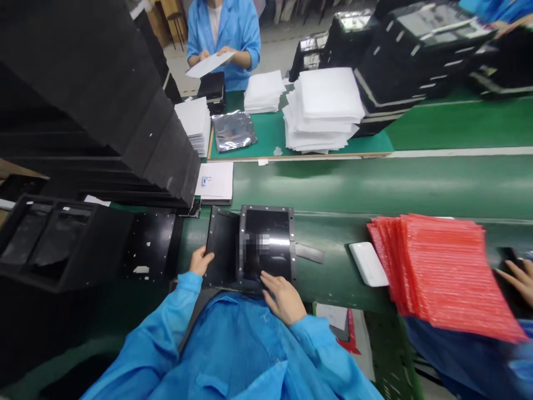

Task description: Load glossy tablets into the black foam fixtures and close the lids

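Note:
In front of me on the green bench lies a black folder-like case [268, 222], its cover [222, 239] swung up on the left. A glossy dark panel with a bright reflection fills the case's right half, and small pale dots run along its frame. My left hand [200, 261] pinches the cover's left edge between thumb and fingers. Fingers stretched out, my right hand [283, 297] rests at the panel's lower edge. A grey strap [309, 253] sticks out from the case's right side.
Tall stacks of black cases [137, 122] rise on my left. To the right are a white box-like object [369, 264] and a pile of red bubble bags [449, 272]. White sheets [328, 94] are stacked across the bench. A co-worker [225, 33] stands opposite; another person's hand [518, 278] reaches in at right.

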A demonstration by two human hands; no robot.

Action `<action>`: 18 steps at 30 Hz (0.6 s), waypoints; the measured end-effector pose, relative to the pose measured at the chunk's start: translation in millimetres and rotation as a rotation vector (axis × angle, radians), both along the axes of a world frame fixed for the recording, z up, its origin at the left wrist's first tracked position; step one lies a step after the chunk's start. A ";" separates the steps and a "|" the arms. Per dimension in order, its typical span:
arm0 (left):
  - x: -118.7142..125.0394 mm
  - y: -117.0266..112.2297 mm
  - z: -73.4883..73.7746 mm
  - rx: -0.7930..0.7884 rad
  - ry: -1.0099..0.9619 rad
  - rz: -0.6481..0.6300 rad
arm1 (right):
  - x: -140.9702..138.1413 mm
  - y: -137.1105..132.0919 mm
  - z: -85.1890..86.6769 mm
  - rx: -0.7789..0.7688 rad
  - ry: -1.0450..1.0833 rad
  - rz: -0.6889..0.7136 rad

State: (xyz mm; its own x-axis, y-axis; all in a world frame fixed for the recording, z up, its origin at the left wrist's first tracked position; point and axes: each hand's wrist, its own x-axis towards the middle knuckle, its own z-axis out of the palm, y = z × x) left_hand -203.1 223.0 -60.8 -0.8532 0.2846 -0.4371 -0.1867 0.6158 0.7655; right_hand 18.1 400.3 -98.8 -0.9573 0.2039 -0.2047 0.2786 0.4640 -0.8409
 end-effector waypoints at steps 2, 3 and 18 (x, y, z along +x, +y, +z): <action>27.6 21.2 24.1 0.017 0.008 -0.086 | -14.3 12.0 1.5 -0.372 0.070 -0.105; 44.6 33.4 34.7 0.030 0.030 -0.182 | -22.2 16.7 1.7 -0.550 0.094 -0.172; 148.1 105.8 20.9 -0.536 0.344 -0.871 | -29.7 64.2 -35.7 -0.934 0.046 -0.684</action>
